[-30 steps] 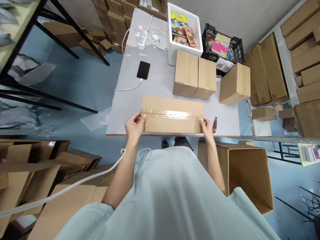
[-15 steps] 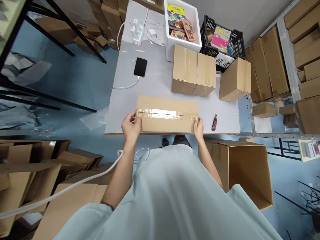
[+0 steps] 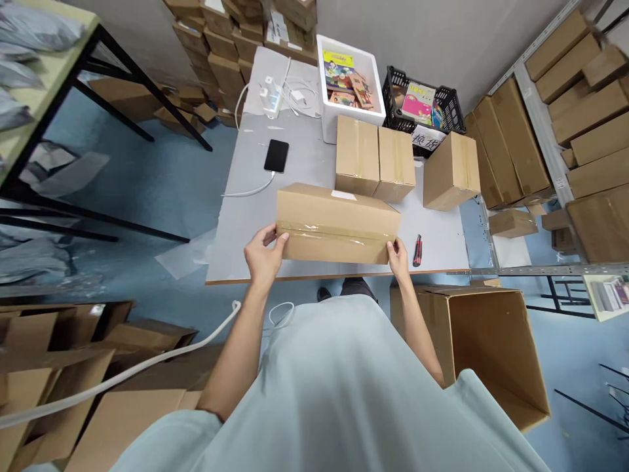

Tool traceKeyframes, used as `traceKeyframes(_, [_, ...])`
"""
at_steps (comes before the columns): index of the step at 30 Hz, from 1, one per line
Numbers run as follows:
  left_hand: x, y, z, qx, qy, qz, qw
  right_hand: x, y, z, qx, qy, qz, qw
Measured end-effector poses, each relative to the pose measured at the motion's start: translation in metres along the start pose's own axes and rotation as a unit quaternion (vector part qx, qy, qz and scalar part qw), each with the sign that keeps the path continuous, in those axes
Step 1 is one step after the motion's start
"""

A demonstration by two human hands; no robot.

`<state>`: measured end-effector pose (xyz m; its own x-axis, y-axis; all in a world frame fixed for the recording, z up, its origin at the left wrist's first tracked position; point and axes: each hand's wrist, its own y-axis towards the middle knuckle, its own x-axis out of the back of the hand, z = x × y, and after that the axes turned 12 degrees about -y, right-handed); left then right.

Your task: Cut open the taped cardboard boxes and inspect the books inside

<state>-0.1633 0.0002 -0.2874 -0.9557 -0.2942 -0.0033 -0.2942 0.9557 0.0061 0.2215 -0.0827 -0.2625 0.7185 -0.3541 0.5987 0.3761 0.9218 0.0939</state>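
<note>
A long taped cardboard box (image 3: 339, 219) is tilted toward me over the front part of the table, its brown-taped side facing me and a white label on its upper side. At its left end my left hand (image 3: 265, 254) grips it, thumb on the front face. My right hand (image 3: 398, 255) is closed on the right end in the same way. Both hands' remaining fingers are partly hidden behind the box. A red and black box cutter (image 3: 417, 250) lies on the table just right of my right hand.
Behind the box stand two cardboard boxes (image 3: 358, 154) side by side, with another box (image 3: 452, 172) to their right. Farther back are a white foam bin (image 3: 351, 49) and a black crate (image 3: 425, 128) with books. A phone (image 3: 276, 155) charges at left. A large open carton (image 3: 442, 328) stands below right.
Both hands have tipped the long box up toward me, so its labelled side now shows. The camera view has tilted upward a little.
</note>
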Motion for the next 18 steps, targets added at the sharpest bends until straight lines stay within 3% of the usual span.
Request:
traceKeyframes(4, [-0.003,-0.013,0.021,0.094,0.059,0.009,0.994,0.007,-0.012,-0.024,-0.043,-0.027,0.027,0.998])
traceKeyframes(12, [0.015,-0.06,0.055,0.167,0.099,0.011,0.981,-0.008,-0.055,-0.063,-0.127,-0.057,0.052,0.989])
traceKeyframes(15, [0.026,-0.054,0.058,0.176,0.094,0.005,0.98,-0.004,-0.06,-0.07,-0.139,-0.047,0.059,0.987])
traceKeyframes(18, [0.027,-0.028,0.048,0.146,0.104,-0.045,0.983,0.014,-0.051,-0.077,-0.152,-0.031,0.038,0.987])
